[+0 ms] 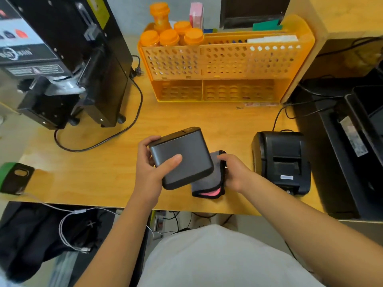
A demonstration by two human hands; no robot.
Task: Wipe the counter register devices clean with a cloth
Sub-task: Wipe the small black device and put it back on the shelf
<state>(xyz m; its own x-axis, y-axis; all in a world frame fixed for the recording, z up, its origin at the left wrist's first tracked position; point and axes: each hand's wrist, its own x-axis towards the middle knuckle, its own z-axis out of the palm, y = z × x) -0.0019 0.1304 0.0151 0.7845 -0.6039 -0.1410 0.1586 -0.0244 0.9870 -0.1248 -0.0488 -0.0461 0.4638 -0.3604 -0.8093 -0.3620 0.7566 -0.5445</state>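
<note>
A dark grey box-shaped device [186, 154] is lifted above the wooden counter [99, 162], gripped by my left hand [151, 168] with the thumb across its face. My right hand [236, 172] holds a folded grey cloth [209, 181] with black trim and a pink inner side. The cloth lies against the device's right lower edge, partly hidden behind it. A black receipt printer [284, 160] stands on the counter just right of my right hand.
An orange perforated organiser [226, 63] with several orange-capped bottles stands at the back. A large black machine [68, 65] with a looping cable occupies the left. A green and black object [14, 179] sits at the left edge; black equipment [356, 141] fills the right.
</note>
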